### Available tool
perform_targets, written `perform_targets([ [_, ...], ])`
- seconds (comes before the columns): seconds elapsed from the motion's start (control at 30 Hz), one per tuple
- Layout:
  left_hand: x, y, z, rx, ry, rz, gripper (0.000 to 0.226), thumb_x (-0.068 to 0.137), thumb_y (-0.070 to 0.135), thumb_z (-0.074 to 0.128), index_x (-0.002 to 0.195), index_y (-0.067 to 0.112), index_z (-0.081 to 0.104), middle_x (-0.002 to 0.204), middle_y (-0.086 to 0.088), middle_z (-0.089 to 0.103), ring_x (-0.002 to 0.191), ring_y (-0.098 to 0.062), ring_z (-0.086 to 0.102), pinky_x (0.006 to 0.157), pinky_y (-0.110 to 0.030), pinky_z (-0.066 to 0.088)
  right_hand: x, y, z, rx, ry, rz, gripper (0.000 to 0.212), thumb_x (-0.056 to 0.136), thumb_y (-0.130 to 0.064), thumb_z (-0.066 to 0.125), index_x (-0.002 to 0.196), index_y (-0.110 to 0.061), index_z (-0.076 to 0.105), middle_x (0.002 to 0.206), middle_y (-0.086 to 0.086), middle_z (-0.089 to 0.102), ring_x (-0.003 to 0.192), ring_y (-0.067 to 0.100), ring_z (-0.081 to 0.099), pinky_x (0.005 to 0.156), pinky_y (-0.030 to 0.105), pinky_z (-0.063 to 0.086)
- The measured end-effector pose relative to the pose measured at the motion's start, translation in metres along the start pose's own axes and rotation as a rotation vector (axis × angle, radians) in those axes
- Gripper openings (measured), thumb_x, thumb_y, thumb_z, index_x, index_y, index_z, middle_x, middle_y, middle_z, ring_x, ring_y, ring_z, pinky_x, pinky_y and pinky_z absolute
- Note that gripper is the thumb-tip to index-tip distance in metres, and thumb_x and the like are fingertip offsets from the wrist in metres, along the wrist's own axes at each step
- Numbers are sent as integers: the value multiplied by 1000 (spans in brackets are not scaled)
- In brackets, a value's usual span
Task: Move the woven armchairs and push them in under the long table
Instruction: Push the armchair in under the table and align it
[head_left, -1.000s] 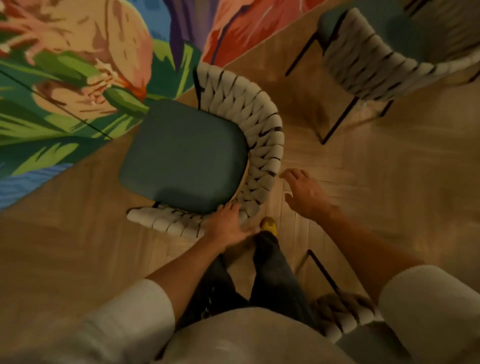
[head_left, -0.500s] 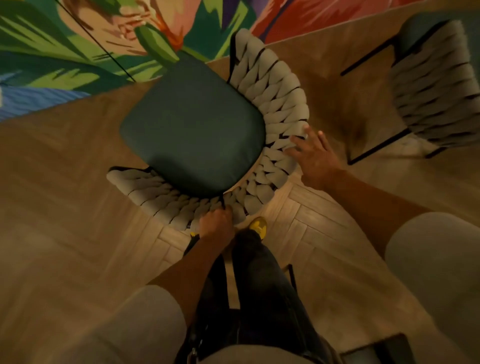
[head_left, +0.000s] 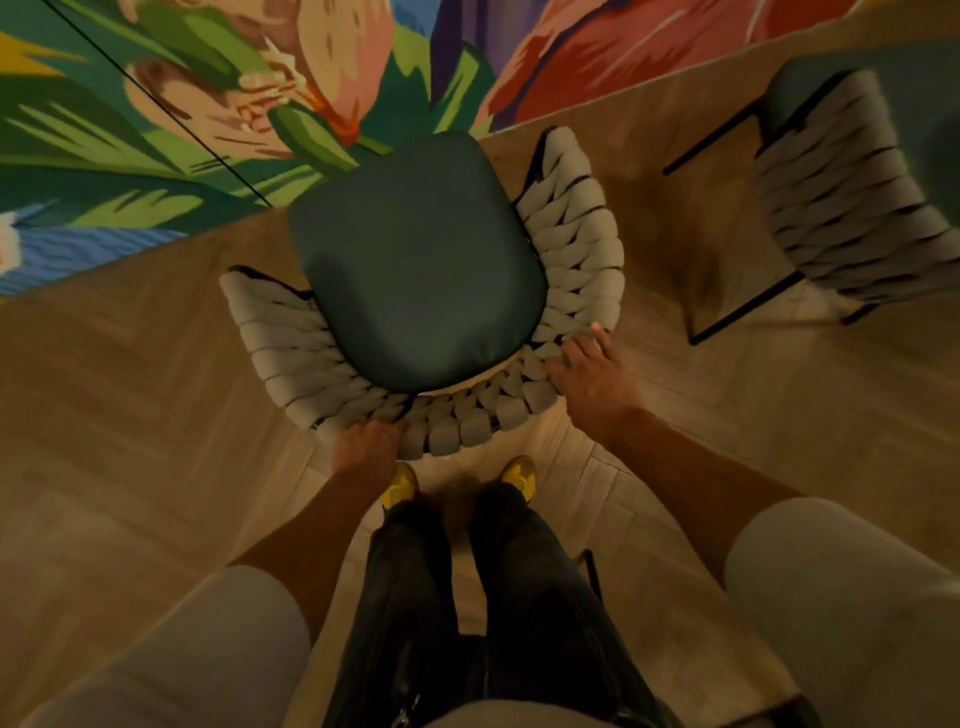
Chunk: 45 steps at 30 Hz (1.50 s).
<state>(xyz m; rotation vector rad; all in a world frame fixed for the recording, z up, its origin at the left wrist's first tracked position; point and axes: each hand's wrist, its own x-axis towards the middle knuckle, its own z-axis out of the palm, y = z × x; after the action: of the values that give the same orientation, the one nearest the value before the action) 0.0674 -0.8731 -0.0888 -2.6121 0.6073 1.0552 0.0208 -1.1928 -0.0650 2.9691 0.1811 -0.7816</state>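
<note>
A woven armchair (head_left: 576, 249) with a dark green seat cushion (head_left: 415, 265) stands on the wood floor right in front of me, its curved grey woven back toward my feet. My left hand (head_left: 366, 449) grips the lower left part of that back, fingers curled over the rim. My right hand (head_left: 592, 376) lies on the back's right side with its fingers stretched along the weave. A second woven armchair (head_left: 841, 202) stands at the upper right, apart from the first. No long table is in view.
A large rug (head_left: 156, 130) with a bright floral pattern covers the floor beyond the chair, and the chair's front edge overlaps it. My legs and yellow shoes (head_left: 517, 475) stand just behind the chair. A black chair leg (head_left: 592, 571) shows by my right leg.
The chair has turned so its back faces me squarely. My right hand has come from the air onto the right side of the back. My left hand keeps its hold.
</note>
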Motion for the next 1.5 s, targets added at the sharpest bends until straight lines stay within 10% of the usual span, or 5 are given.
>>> perform_targets([
  [0.73, 117, -138, -87, 532, 122, 499, 47, 83, 23, 59, 129, 34, 60, 123, 8, 66, 115, -19, 61, 112, -38, 27, 25, -137, -12, 128, -329, 524, 60, 85, -61, 65, 133, -27, 59, 130, 0, 56, 119, 25, 42, 98, 40, 40],
  [1.0, 192, -134, -139, 636, 161, 629, 43, 84, 22, 58, 125, 34, 63, 114, 8, 68, 107, -21, 61, 106, -39, 27, 61, -115, -12, 322, -275, 577, 79, 78, -64, 64, 144, -26, 44, 144, 10, 42, 132, 33, 36, 110, 48, 32],
  [1.2, 246, -127, -189, 691, 182, 729, 45, 77, 22, 66, 121, 32, 68, 109, 6, 72, 101, -24, 64, 106, -41, 32, 90, -93, -14, 419, -277, 639, 85, 75, -69, 53, 149, -28, 42, 156, 9, 42, 153, 34, 22, 119, 67, -12],
  [1.5, 301, -138, -240, 708, 169, 861, 55, 51, 22, 83, 104, 33, 76, 94, 5, 75, 87, -25, 68, 100, -42, 37, 127, -107, -36, 558, -260, 771, 68, 83, -56, 55, 147, -32, 50, 145, 0, 57, 143, 26, 41, 125, 55, 2],
])
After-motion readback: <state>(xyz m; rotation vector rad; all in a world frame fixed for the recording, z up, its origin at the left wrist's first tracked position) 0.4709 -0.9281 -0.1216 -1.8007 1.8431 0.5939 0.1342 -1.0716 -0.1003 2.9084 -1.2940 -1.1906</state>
